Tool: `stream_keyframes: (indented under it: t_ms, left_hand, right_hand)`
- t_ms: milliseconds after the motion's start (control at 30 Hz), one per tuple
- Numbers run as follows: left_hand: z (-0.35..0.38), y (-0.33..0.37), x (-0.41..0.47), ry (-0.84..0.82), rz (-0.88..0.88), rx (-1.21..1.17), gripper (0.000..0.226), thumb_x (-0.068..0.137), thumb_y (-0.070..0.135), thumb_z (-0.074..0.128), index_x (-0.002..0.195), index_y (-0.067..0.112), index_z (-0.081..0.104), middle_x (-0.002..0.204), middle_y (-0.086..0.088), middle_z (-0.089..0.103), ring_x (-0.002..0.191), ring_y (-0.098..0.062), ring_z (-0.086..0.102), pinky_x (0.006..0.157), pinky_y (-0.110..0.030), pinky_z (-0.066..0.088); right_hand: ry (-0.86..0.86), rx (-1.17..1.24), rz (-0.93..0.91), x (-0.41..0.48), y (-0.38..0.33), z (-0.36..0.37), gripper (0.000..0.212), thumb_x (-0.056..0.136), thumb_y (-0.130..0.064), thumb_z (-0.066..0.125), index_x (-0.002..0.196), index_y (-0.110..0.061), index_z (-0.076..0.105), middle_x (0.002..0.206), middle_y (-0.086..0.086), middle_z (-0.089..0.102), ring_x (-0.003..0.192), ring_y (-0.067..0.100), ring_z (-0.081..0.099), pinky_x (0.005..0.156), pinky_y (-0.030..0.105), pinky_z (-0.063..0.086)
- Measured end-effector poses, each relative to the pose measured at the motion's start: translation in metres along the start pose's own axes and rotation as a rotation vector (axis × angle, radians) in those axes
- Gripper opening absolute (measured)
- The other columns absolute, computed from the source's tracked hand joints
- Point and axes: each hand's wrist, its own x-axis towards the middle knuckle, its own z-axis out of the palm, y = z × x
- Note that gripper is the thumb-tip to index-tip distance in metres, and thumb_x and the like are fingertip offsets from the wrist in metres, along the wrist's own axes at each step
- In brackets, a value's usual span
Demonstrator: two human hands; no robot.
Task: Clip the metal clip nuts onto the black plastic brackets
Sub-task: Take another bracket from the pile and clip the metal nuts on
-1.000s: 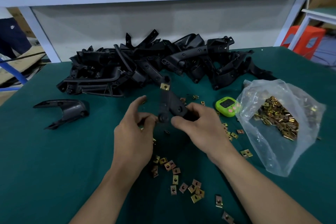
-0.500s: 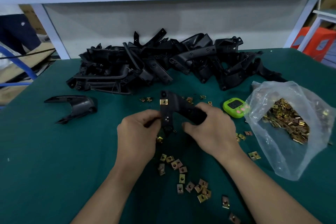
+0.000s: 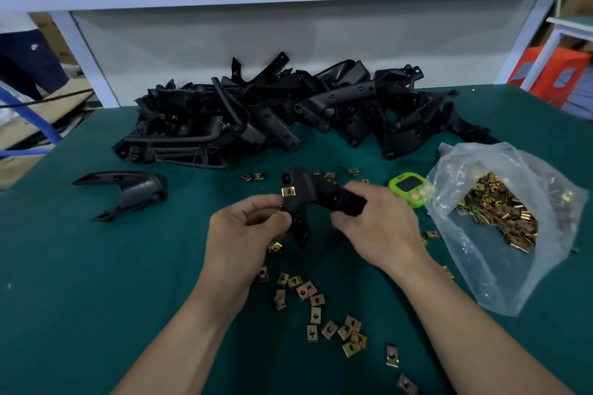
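Here, left hand (image 3: 239, 239), right hand (image 3: 380, 228) on bracket (image 3: 309, 191); timer (image 3: 407, 187) unreadable.

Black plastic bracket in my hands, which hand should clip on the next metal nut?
Left. The left hand pinches the lower arm of the black plastic bracket, loose brass clip nuts lie near it, and the right hand grips the other end.

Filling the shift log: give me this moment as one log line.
right hand: holds bracket | left hand: pinches bracket's edge | clip nut: one seated near bracket top | loose nuts: between forearms | bag: at right
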Motion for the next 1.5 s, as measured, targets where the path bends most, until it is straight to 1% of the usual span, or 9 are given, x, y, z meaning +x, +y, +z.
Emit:
stream_keyframes:
  t_ms: [133,300,400,500,633,833,967,1133,1500]
  left_hand:
    - [-0.004,-0.002,0.003,0.074,-0.005,0.011,0.020,0.086,0.008,0.080,0.094,0.026,0.080,0.082,-0.004,0.078,0.071,-0.014,0.070,0.069,-0.020,0.057]
    - [-0.002,-0.003,0.001,0.004,0.032,0.149,0.023,0.089,0.015,0.078,0.087,0.037,0.083,0.077,0.004,0.077,0.070,-0.004,0.067,0.068,-0.015,0.051]
    - [-0.002,-0.002,0.001,-0.033,0.025,0.146,0.019,0.089,0.018,0.078,0.087,0.036,0.083,0.072,0.001,0.075,0.065,-0.005,0.065,0.064,-0.014,0.051]
    - [-0.004,-0.003,0.001,-0.041,0.010,0.153,0.022,0.088,0.015,0.080,0.084,0.037,0.082,0.068,0.000,0.074,0.060,-0.005,0.064,0.061,-0.013,0.051]
    - [-0.006,-0.004,0.001,-0.092,0.019,0.172,0.020,0.086,0.014,0.081,0.085,0.034,0.082,0.071,-0.001,0.075,0.062,-0.008,0.065,0.063,-0.016,0.053]
    - [-0.006,-0.004,0.001,-0.168,0.010,0.103,0.023,0.083,0.008,0.083,0.097,0.026,0.081,0.076,-0.005,0.076,0.063,-0.013,0.065,0.061,-0.018,0.052]
    - [-0.002,-0.005,0.000,-0.155,0.022,0.092,0.034,0.086,0.003,0.078,0.090,0.036,0.082,0.078,-0.002,0.077,0.064,-0.012,0.065,0.062,-0.018,0.053]
    - [-0.002,-0.005,0.003,-0.109,0.017,0.080,0.030,0.088,0.002,0.076,0.088,0.032,0.082,0.075,-0.001,0.076,0.062,-0.009,0.063,0.062,-0.016,0.052]
    - [-0.004,-0.003,0.003,-0.106,-0.040,0.036,0.022,0.087,0.004,0.077,0.086,0.025,0.082,0.074,-0.005,0.074,0.062,-0.012,0.065,0.058,-0.018,0.052]
  right_hand:
    - [0.096,0.006,0.049,0.001,0.003,0.000,0.015,0.078,-0.033,0.070,0.074,-0.027,0.057,0.060,-0.008,0.058,0.062,0.015,0.058,0.054,0.032,0.044]
    - [0.059,0.018,0.050,0.001,0.006,0.000,0.015,0.076,-0.032,0.071,0.073,-0.030,0.057,0.057,-0.010,0.056,0.058,0.014,0.057,0.051,0.032,0.045]
    - [0.062,0.023,0.040,0.001,0.006,0.000,0.015,0.076,-0.032,0.072,0.073,-0.031,0.057,0.057,-0.009,0.056,0.058,0.013,0.057,0.050,0.031,0.043]
    - [0.050,0.027,0.026,0.001,0.004,0.001,0.014,0.077,-0.033,0.072,0.074,-0.031,0.058,0.059,-0.009,0.057,0.061,0.014,0.058,0.054,0.034,0.049]
    - [0.021,0.015,0.024,0.002,0.004,0.001,0.013,0.077,-0.035,0.072,0.076,-0.031,0.059,0.062,-0.010,0.059,0.065,0.017,0.060,0.059,0.036,0.052]
    - [0.022,0.062,0.040,0.004,0.008,0.001,0.014,0.076,-0.036,0.072,0.076,-0.031,0.059,0.065,-0.013,0.060,0.063,0.013,0.058,0.052,0.032,0.043]
    - [0.007,0.063,0.036,0.006,0.009,-0.001,0.014,0.074,-0.037,0.072,0.079,-0.033,0.060,0.070,-0.019,0.060,0.063,0.010,0.058,0.051,0.031,0.042]
    - [-0.001,0.035,0.043,0.006,0.012,-0.004,0.013,0.073,-0.036,0.073,0.081,-0.034,0.063,0.070,-0.019,0.061,0.061,0.010,0.058,0.054,0.032,0.050]
    - [-0.029,-0.012,0.032,0.005,0.010,-0.006,0.014,0.072,-0.035,0.075,0.080,-0.035,0.064,0.060,-0.011,0.059,0.063,0.013,0.058,0.052,0.029,0.042]
